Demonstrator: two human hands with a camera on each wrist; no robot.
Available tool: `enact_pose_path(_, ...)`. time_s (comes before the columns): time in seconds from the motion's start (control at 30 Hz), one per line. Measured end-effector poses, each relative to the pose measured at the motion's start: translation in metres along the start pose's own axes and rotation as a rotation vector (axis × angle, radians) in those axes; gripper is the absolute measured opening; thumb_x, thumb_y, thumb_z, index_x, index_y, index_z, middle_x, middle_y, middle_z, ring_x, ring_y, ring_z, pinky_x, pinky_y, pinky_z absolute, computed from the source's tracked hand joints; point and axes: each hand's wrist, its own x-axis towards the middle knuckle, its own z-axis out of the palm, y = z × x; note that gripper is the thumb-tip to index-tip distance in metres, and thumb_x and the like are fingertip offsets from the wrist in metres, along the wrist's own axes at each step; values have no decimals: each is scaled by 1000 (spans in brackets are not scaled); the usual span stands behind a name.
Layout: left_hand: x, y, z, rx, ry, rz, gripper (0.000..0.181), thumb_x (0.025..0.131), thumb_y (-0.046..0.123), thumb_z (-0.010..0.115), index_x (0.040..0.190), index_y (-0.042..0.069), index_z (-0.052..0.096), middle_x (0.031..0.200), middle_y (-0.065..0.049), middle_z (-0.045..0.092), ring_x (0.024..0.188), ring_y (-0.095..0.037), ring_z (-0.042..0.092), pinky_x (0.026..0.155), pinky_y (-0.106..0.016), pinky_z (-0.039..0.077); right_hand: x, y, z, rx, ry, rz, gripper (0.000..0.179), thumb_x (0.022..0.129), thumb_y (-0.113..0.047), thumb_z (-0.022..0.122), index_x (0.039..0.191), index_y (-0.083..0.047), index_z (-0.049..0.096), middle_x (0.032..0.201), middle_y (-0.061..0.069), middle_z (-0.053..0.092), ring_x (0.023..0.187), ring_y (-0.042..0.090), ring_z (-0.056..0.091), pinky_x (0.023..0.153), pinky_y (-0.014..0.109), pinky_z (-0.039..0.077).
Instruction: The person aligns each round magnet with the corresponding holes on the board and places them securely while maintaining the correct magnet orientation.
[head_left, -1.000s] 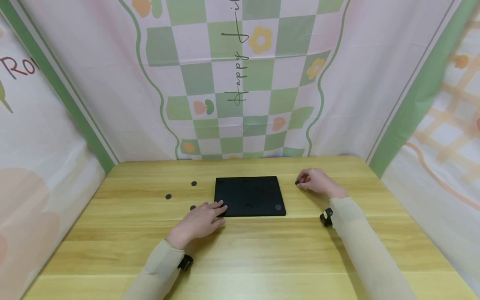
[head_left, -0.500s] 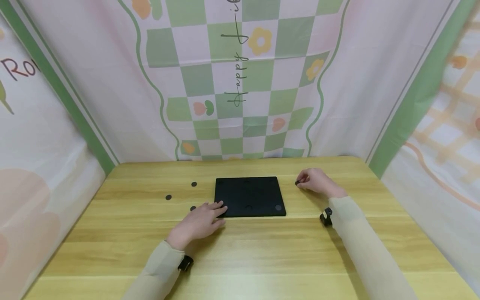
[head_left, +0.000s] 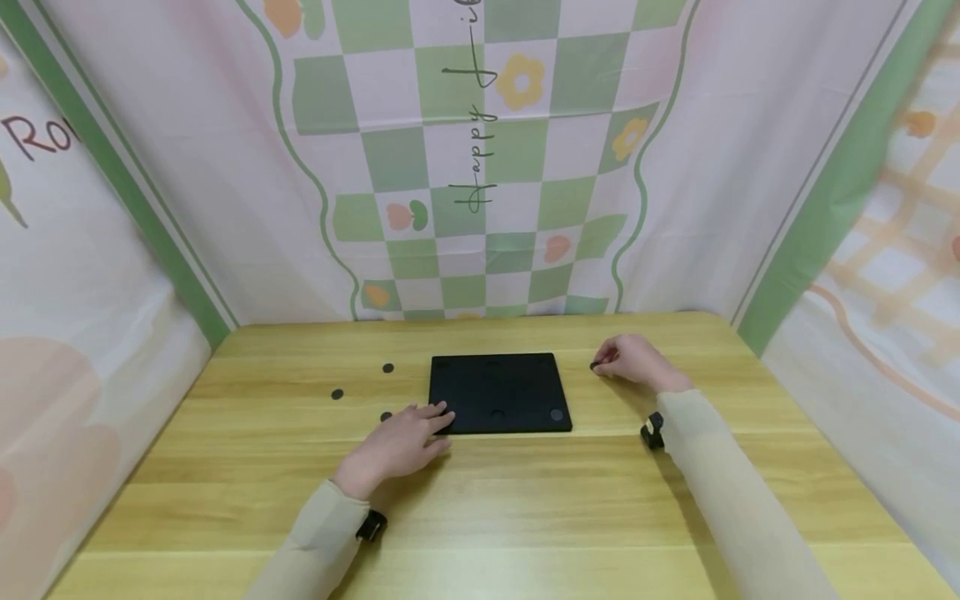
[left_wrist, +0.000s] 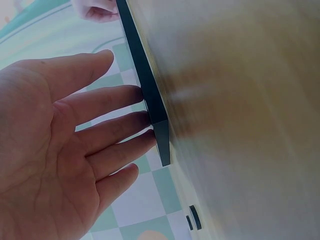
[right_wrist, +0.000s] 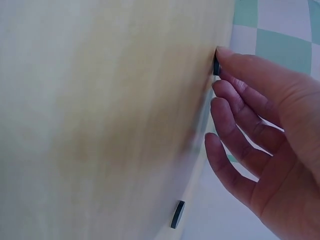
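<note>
A flat black rectangular board (head_left: pixel 495 385) with shallow round recesses lies on the wooden table. One dark disc (head_left: pixel 557 414) sits at its front right corner. My left hand (head_left: pixel 393 444) rests its outstretched fingertips on the board's front left corner; the left wrist view shows the fingers (left_wrist: pixel 107 100) straight, the thumb apart. Right of the board, my right hand (head_left: pixel 633 364) pinches a small black disc (right_wrist: pixel 216 65) between thumb and index finger, low at the tabletop. Its other fingers are loosely bent. The disc is partly hidden by the fingertips.
Left of the board lie loose black discs, one at the back (head_left: pixel 387 367), one farther left (head_left: pixel 337 394) and one partly behind my left hand (head_left: pixel 386 416). Another disc (right_wrist: pixel 178 214) lies near my right hand. A patterned curtain (head_left: pixel 480 167) hangs behind the table (head_left: pixel 510 508).
My right wrist has shifted very slightly while the fingers stay at the small disc. The left hand, the board and the other discs keep their places.
</note>
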Motion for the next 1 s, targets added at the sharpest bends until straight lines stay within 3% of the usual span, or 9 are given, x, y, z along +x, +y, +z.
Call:
enact_pose_path(0.3, -1, 1, -1, -6, -2, -4, 49, 99, 34, 50, 142, 11, 45, 150, -11, 37, 137, -36, 36, 113, -52, 30, 0, -3, -3, -13, -12, 20, 16, 81, -18, 75, 88, -4, 74, 85, 7, 71, 78, 19, 62, 76, 41, 52)
enact_pose_path(0.53, -1, 0, 0, -4, 5, -4, 49, 99, 34, 50, 142, 11, 46, 150, -11, 38, 137, -34, 37, 113, -52, 30, 2, -5, -4, -26, -17, 26, 14, 80, -19, 76, 87, -7, 75, 84, 4, 72, 79, 17, 63, 79, 42, 53)
enact_pose_path(1.0, 2, -1, 1, 3, -6, -4, 49, 99, 34, 50, 141, 10, 46, 150, -12, 38, 137, -31, 37, 114, -50, 28, 6, 1, -1, -5, -7, -22, 11, 78, -14, 77, 84, -5, 75, 80, 5, 72, 74, 15, 64, 73, 36, 55)
